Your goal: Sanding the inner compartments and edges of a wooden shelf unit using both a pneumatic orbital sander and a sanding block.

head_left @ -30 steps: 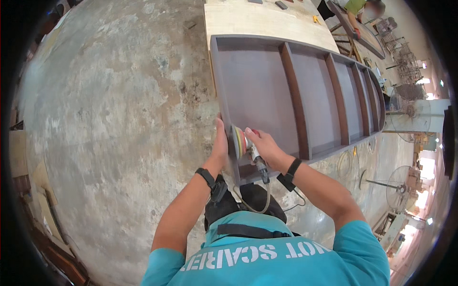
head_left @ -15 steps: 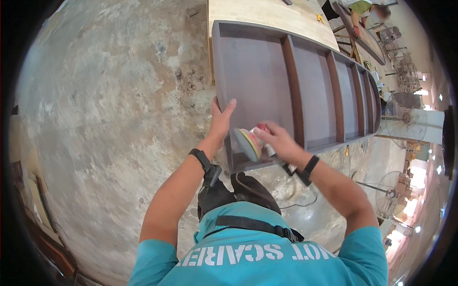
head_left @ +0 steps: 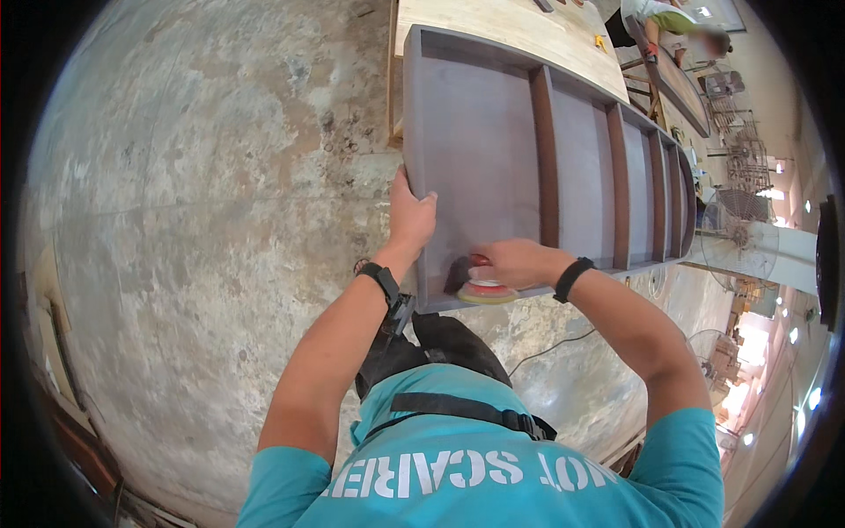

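Note:
A grey-brown wooden shelf unit (head_left: 480,132) with several dividers and a rounded far-right end lies on its back in front of me. My left hand (head_left: 411,218) is closed over the rim of its left end board, thumb on the inner side. Near the close left corner, my right hand (head_left: 519,264) grips a round sander (head_left: 487,294) with a red body and a yellowish pad. The sander's pad faces down at the top edge of the near side board; whether it touches cannot be made out. My fingers hide part of the sander's body.
Beneath the unit's far side stands a pale wooden workbench (head_left: 493,25), with a small yellow item (head_left: 600,42) on it. A dark cable (head_left: 546,352) trails over the stained concrete floor (head_left: 246,229). At far right, a person (head_left: 656,16) bends over another panel; wire-cage fans (head_left: 739,238) stand nearby.
My right hand has turned the sander from tilted, pad facing left, to pad down at the near side board's edge. My left hand stays on the end board. The view has shifted slightly.

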### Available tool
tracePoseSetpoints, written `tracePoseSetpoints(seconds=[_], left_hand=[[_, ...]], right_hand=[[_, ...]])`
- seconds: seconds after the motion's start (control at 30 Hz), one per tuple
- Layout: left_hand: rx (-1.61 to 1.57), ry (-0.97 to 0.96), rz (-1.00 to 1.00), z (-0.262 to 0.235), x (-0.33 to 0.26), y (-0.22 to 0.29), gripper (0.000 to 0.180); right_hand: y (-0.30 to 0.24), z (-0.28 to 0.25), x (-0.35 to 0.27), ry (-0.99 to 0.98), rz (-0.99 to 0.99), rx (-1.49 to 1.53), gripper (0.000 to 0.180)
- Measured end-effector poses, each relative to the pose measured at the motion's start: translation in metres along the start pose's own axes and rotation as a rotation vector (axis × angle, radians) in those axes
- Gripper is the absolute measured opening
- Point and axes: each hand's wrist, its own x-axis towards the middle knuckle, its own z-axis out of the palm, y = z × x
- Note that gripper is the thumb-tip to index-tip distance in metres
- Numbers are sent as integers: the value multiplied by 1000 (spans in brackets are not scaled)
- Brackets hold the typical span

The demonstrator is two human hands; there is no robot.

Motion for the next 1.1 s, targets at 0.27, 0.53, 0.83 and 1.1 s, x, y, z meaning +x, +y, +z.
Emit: tracePoseSetpoints(seconds=[0.27, 0.53, 0.83, 1.1], left_hand=[[50, 50, 81, 4, 5, -14, 81], [24, 72, 21, 0, 5, -12, 84], [14, 79, 44, 6, 6, -14, 80], [147, 67, 0, 4, -2, -2, 80]], right_hand=[[-51, -4, 13, -59, -25, -69, 54], [34, -10, -22, -118, 131, -111, 52], [69, -23, -47, -123, 274, -153, 57], [118, -56, -156, 283, 317, -25, 63]])
